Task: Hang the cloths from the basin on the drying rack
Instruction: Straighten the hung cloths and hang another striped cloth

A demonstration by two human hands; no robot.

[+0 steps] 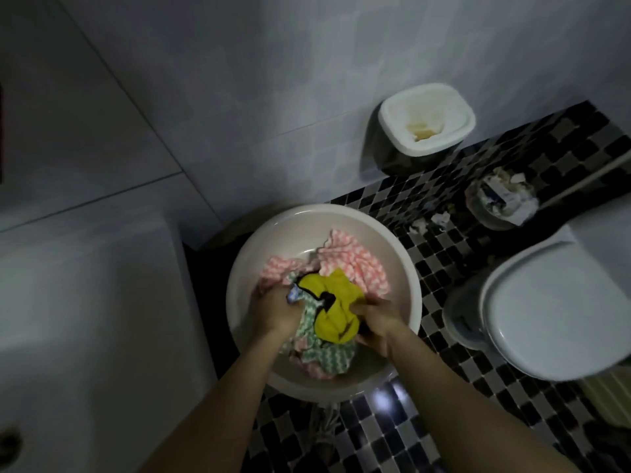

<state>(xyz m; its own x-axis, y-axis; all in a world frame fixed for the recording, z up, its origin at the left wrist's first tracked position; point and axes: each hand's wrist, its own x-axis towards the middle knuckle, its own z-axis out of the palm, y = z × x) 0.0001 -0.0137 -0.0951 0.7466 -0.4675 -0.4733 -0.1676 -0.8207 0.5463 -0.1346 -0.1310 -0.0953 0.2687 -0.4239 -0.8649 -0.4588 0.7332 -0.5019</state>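
Head view, looking down into a bathroom corner. A round pale basin stands on the black-and-grey mosaic floor, its far rim near the foot of the tiled wall. Inside it, a pink chevron cloth lies toward the far side, a green chevron cloth toward the near side, and a yellow cloth on top between them. The left hand is clenched on the green chevron cloth at the pile's left edge. The right hand grasps the yellow cloth at its right edge.

A white fixture flanks the basin closely on the left. The toilet stands just beside it on the right. Bare floor shows near the person and toward the wastebasket and white bin.
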